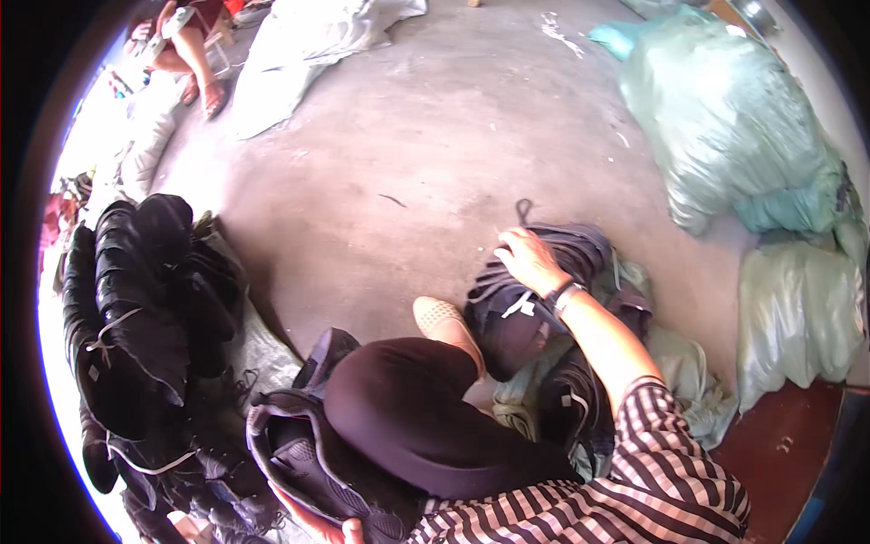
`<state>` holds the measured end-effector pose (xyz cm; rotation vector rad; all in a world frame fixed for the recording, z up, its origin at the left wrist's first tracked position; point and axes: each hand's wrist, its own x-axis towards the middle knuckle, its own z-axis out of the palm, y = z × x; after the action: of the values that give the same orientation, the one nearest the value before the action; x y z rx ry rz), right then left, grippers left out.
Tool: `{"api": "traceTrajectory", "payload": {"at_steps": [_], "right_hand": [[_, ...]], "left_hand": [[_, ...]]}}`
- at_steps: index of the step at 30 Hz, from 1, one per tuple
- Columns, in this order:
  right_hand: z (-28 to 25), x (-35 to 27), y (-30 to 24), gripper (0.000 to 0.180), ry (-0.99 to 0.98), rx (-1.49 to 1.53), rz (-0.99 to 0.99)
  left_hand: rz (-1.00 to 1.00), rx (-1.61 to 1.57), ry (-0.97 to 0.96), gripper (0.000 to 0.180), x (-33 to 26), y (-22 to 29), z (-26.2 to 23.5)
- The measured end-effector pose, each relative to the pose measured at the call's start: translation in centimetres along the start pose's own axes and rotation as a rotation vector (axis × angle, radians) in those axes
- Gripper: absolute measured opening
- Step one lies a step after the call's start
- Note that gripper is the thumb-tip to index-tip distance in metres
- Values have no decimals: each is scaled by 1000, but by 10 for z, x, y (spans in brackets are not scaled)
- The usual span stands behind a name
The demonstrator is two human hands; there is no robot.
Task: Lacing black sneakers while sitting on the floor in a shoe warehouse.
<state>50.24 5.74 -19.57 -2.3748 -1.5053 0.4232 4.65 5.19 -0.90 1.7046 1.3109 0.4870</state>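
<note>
My left hand (319,526), partly cut off by the lower edge, is closed on a black shoe upper (340,453) with a padded collar and mesh lining. The upper's opening faces up beside my bent knee. My right hand (533,263) is on top of a bundle of dark, nested shoe uppers (507,331), its thumb and fingers apart. I see no separate piece in its grasp; the fingertips are partly hidden against the bundle. A dark loop (523,210) sticks up at the bundle's far edge. A white tie crosses its near side.
Stacked black shoe uppers (136,317), some tied with white strips, stand at the left. Pale green sacks (725,118) fill the far right; a white sack (308,45) lies at the back. Another person's legs (195,59) show at the far left. Concrete floor (408,136) lies between.
</note>
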Motion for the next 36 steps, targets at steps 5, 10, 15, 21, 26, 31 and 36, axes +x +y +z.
{"api": "traceTrajectory", "payload": {"at_steps": [5,10,15,21,26,31,36], "right_hand": [[72,40,12,53,-381,-270,131],[58,41,16,36,-485,-279,195],[53,6,54,22,-702,-571,177],[42,26,98,17,-693,-327,544],[84,13,70,31,-397,-280,403],[101,22,58,20,-585,-421,342],[129,20,51,21,-579,-504,322]], "left_hand": [[-25,53,100,107,6,7,-6],[-70,59,76,106,13,4,0],[-92,25,31,104,20,-2,11],[-141,-11,-14,103,16,-4,23],[-164,-7,9,102,17,-8,25],[-177,-18,16,101,13,-10,27],[-137,-31,57,99,19,-16,30]]}}
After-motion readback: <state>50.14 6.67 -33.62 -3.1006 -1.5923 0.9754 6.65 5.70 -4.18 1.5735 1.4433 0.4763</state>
